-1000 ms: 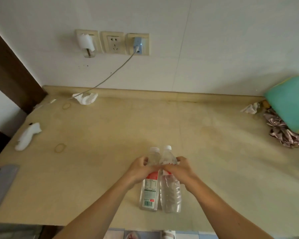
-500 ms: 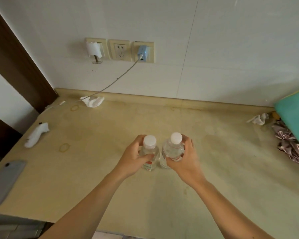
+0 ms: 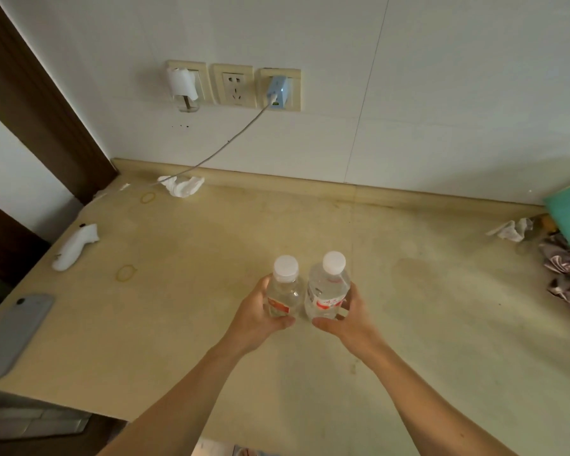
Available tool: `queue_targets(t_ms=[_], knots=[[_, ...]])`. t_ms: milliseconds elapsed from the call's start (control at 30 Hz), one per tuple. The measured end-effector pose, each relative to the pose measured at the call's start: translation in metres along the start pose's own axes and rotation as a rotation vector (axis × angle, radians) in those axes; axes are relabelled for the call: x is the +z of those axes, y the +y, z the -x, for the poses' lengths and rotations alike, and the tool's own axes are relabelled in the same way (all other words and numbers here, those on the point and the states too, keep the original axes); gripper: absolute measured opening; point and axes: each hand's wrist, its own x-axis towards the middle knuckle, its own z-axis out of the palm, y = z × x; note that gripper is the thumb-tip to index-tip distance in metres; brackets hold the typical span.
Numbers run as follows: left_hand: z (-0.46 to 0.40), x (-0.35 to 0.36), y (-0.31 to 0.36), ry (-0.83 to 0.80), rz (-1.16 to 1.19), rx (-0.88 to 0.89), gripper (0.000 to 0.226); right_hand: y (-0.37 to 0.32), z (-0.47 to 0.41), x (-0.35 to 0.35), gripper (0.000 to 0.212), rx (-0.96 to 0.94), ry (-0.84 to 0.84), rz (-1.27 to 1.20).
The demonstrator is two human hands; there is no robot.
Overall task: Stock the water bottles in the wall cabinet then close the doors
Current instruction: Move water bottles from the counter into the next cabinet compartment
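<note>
Stained beige countertop (image 3: 408, 324) | hands: left (image 3: 260, 319), right (image 3: 349, 319) each gripping clear ribbed bottle (image 3: 283, 294) (image 3: 328, 292) | white round caps

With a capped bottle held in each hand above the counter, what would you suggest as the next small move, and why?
Probably keep raising both bottles toward the wall cabinet, which is out of view. The left hand grips the left bottle and the right hand grips the right bottle, both upright, capped and apparently clear of the counter.

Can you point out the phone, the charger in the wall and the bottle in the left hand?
phone (image 3: 13, 335), head view, middle of its grey back
charger (image 3: 277, 92), head view, its blue body
left bottle (image 3: 285, 292), head view, clear shoulder below the cap
</note>
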Motion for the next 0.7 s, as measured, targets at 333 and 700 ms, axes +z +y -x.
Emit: queue_targets(t_ms=[333,700], knots=[[-0.002,0.010,-0.007,0.073,0.008,-0.002,0.080,0.006,-0.007,0.003,0.075,0.039,0.040,-0.001],[-0.002,-0.013,0.076,0.128,0.067,0.206,0.061,-0.068,0.017,-0.010,0.071,-0.104,0.246,-0.065]])
